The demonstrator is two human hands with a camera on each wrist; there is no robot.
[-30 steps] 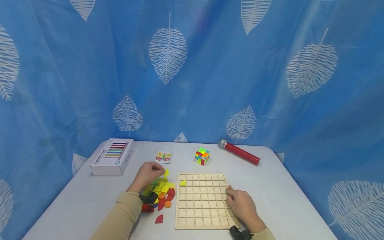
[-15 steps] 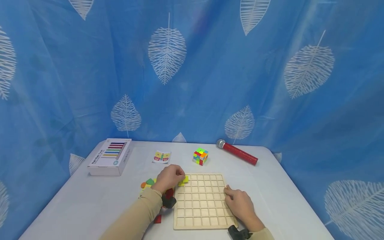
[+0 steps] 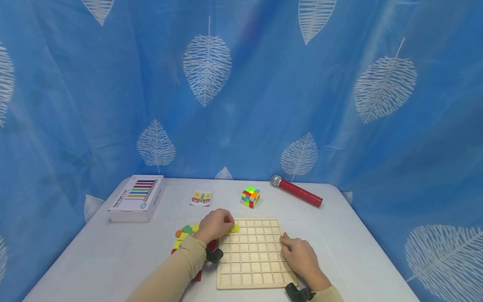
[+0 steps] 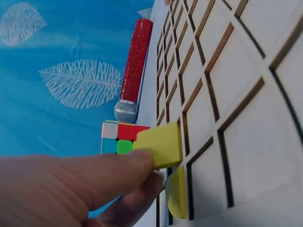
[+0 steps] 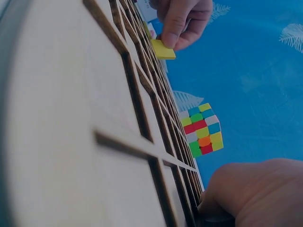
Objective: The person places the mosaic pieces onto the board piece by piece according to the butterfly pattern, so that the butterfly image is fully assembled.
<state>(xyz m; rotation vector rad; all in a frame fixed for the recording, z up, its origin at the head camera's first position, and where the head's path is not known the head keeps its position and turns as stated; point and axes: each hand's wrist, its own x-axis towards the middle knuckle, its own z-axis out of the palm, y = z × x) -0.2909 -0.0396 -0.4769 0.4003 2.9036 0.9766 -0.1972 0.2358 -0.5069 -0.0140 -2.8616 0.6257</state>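
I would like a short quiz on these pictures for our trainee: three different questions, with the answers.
1. Which colour is the piece that the left hand pinches?
2. True or false: in the head view, the microphone lies to the right of the puzzle cube.
3. The right hand touches: A) the white box; B) the grid board; C) the picture card.

Key: 1. Yellow. 2. True. 3. B.

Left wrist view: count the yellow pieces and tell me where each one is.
2: one yellow tile pinched by the left hand, and one curved yellow piece on the wooden grid board, just below the tile in that view. Others may be hidden.
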